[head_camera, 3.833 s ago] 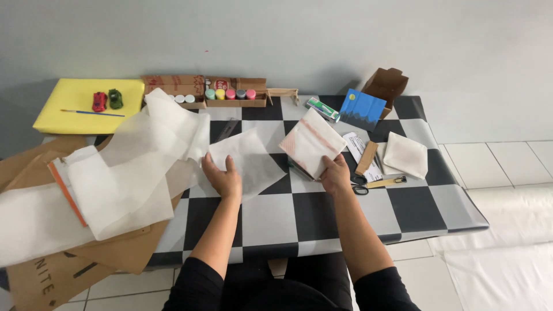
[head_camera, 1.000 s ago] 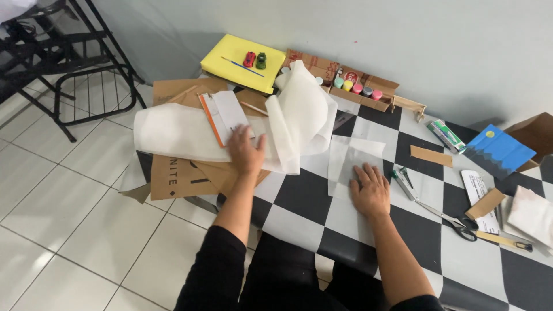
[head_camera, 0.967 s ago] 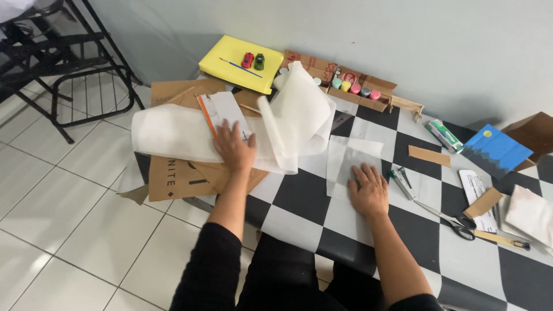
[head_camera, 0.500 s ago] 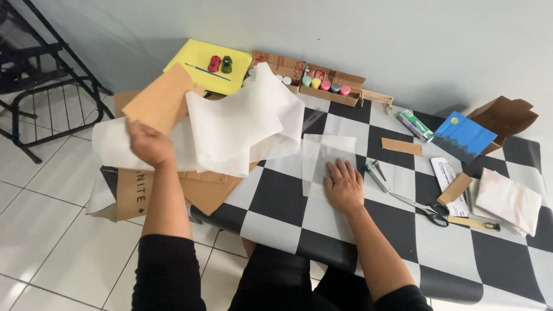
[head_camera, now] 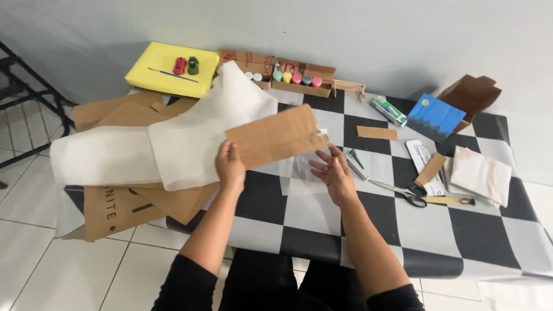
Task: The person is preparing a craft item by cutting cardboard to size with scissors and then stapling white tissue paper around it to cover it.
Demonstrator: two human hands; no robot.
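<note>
Card (head_camera: 275,138), a flat brown strip, hangs above the middle of the bench (head_camera: 478,230), pinched at its near left corner by the left hand (head_camera: 230,167). Right hand (head_camera: 332,173) hovers open and empty below its right end. It looks light, stiff yet bendable; the long edges seem best to grip.

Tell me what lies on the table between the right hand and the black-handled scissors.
In the head view, a small green-handled tool lies on the checkered table between the right hand and the scissors; otherwise that stretch is bare.
</note>
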